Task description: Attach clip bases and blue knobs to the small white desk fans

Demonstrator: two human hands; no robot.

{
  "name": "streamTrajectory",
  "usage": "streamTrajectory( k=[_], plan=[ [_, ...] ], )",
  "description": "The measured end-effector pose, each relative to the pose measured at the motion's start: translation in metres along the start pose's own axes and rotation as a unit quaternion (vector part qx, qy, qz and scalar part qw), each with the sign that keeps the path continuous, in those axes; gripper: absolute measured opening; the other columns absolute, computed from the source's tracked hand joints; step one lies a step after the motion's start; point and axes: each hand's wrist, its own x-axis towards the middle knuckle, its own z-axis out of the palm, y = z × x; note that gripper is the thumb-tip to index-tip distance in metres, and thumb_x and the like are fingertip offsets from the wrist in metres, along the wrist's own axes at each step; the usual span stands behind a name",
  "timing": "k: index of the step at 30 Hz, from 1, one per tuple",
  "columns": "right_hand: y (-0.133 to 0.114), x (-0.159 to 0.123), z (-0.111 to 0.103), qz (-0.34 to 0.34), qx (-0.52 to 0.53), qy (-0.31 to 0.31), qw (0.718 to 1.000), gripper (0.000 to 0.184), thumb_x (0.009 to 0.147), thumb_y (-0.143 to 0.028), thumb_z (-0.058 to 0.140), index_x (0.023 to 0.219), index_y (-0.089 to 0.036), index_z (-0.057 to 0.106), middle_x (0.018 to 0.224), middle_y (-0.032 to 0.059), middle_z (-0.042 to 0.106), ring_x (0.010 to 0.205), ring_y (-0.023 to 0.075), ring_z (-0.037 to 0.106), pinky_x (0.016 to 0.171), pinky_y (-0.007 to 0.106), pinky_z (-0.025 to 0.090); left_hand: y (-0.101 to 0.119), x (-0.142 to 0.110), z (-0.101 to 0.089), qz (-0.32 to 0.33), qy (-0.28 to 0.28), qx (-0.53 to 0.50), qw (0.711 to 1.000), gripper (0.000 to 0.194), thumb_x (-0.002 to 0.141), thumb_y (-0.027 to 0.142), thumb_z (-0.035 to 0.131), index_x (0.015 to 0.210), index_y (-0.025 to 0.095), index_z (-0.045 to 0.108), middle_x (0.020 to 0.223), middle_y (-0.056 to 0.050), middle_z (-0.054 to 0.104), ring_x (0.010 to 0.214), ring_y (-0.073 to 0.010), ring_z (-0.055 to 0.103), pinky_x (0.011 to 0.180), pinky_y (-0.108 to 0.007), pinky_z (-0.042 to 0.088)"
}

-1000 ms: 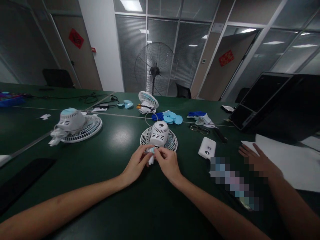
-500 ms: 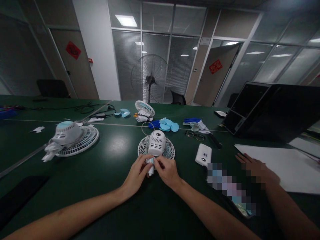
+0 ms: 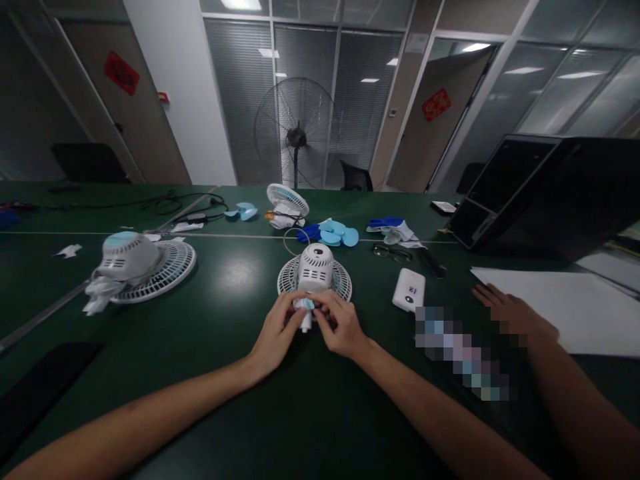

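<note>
Face down on the green table (image 3: 225, 413) lies a small white fan (image 3: 316, 267), its round grille under the motor housing. At its near end is a small white and light-blue part (image 3: 306, 322), its exact kind unclear. My left hand (image 3: 274, 331) pinches this part from the left, thumb in front and fingers behind. From the right, my right hand (image 3: 343, 327) has its curled fingers and thumb on the same part. Fingers cover where the part meets the housing.
Another white fan (image 3: 127, 257) lies left; a third fan (image 3: 286, 207) stands behind. Light-blue blades (image 3: 339, 233), gloves (image 3: 395, 230), glasses (image 3: 393, 253) and a white power bank (image 3: 409, 290) are about. At right, another person's hand (image 3: 520, 320) rests by white paper (image 3: 565, 307), near a black computer case (image 3: 545, 200).
The camera view has shifted a little. My right thumb and fingers have changed their hold, and more of the light-blue piece shows between my hands. The fans stay in place.
</note>
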Motion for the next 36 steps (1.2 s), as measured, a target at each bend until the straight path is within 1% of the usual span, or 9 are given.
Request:
streamTrajectory(
  k=[5,8,12,14,16,20,26,32,36],
  plan=[
    [0.002,0.002,0.004,0.000,0.007,0.012,1.000,0.026,0.104,-0.022,0.055,0.128,-0.025,0.064,0.110,0.0067,0.071,0.085,0.0177,0.068,0.072,0.029,0.058,0.001,-0.001,-0.001,0.012,0.011,0.002,1.000,0.029,0.108,0.037,0.050,0.132,0.026,0.059,0.124,-0.008,0.063,0.113,-0.0259,0.061,0.100,-0.041,0.050],
    [0.003,0.004,0.005,0.020,-0.003,0.032,0.999,0.011,0.103,-0.029,0.061,0.107,-0.022,0.068,0.096,0.0049,0.069,0.078,0.0170,0.065,0.069,0.029,0.056,0.004,-0.001,0.000,0.012,0.007,0.008,1.000,0.029,0.108,0.037,0.049,0.132,0.025,0.060,0.123,-0.008,0.063,0.110,-0.0255,0.060,0.099,-0.041,0.050],
    [0.000,0.005,0.004,0.036,-0.017,0.028,0.999,0.023,0.105,-0.030,0.057,0.085,-0.020,0.066,0.081,0.0022,0.063,0.072,0.0161,0.062,0.069,0.029,0.054,0.006,-0.003,0.000,0.009,-0.005,0.015,1.000,0.029,0.107,0.036,0.052,0.131,0.025,0.062,0.121,-0.007,0.062,0.107,-0.0244,0.060,0.097,-0.039,0.049],
    [-0.003,0.003,0.003,0.037,-0.017,0.019,0.999,0.021,0.105,-0.028,0.055,0.089,-0.020,0.068,0.083,0.0031,0.065,0.073,0.0162,0.063,0.069,0.029,0.054,0.005,-0.004,0.000,0.005,-0.004,0.016,1.000,0.029,0.107,0.037,0.052,0.132,0.026,0.061,0.122,-0.007,0.061,0.108,-0.0243,0.060,0.097,-0.039,0.049],
    [-0.006,0.000,0.001,0.036,-0.014,0.014,0.999,0.016,0.105,-0.025,0.054,0.105,-0.020,0.070,0.092,0.0051,0.068,0.075,0.0163,0.065,0.067,0.028,0.056,0.004,-0.005,-0.002,0.001,0.001,0.014,1.000,0.030,0.108,0.037,0.050,0.133,0.026,0.060,0.124,-0.007,0.061,0.110,-0.0248,0.060,0.098,-0.039,0.049],
    [-0.009,-0.004,0.000,0.026,-0.005,0.002,1.000,0.029,0.106,-0.022,0.052,0.131,-0.025,0.066,0.114,0.0083,0.071,0.094,0.0191,0.071,0.075,0.030,0.062,0.002,-0.007,-0.004,-0.003,0.010,0.010,1.000,0.029,0.108,0.037,0.049,0.133,0.027,0.059,0.128,-0.007,0.061,0.115,-0.0254,0.059,0.102,-0.040,0.049],
    [-0.003,-0.008,0.003,0.028,-0.017,0.017,0.999,0.018,0.104,-0.027,0.061,0.118,-0.025,0.072,0.111,0.0075,0.071,0.099,0.0210,0.072,0.082,0.033,0.064,0.001,-0.010,-0.004,-0.006,0.010,0.009,1.000,0.029,0.108,0.037,0.050,0.134,0.028,0.060,0.128,-0.007,0.061,0.112,-0.0251,0.061,0.099,-0.040,0.051],
    [-0.003,-0.010,0.005,0.015,-0.024,0.011,1.000,0.031,0.106,-0.023,0.055,0.135,-0.028,0.065,0.121,0.0080,0.070,0.110,0.0210,0.071,0.091,0.034,0.063,0.005,-0.014,-0.004,-0.007,0.009,0.014,1.000,0.031,0.109,0.038,0.049,0.135,0.028,0.061,0.124,-0.007,0.061,0.107,-0.0250,0.062,0.096,-0.039,0.052],
    [-0.009,-0.011,0.004,0.026,-0.028,0.011,0.999,0.019,0.104,-0.030,0.061,0.120,-0.025,0.070,0.110,0.0070,0.070,0.095,0.0193,0.072,0.078,0.030,0.064,0.012,-0.021,-0.004,-0.017,0.001,0.012,1.000,0.030,0.108,0.039,0.050,0.134,0.029,0.062,0.122,-0.006,0.062,0.105,-0.0246,0.061,0.093,-0.038,0.052]
  ],
)
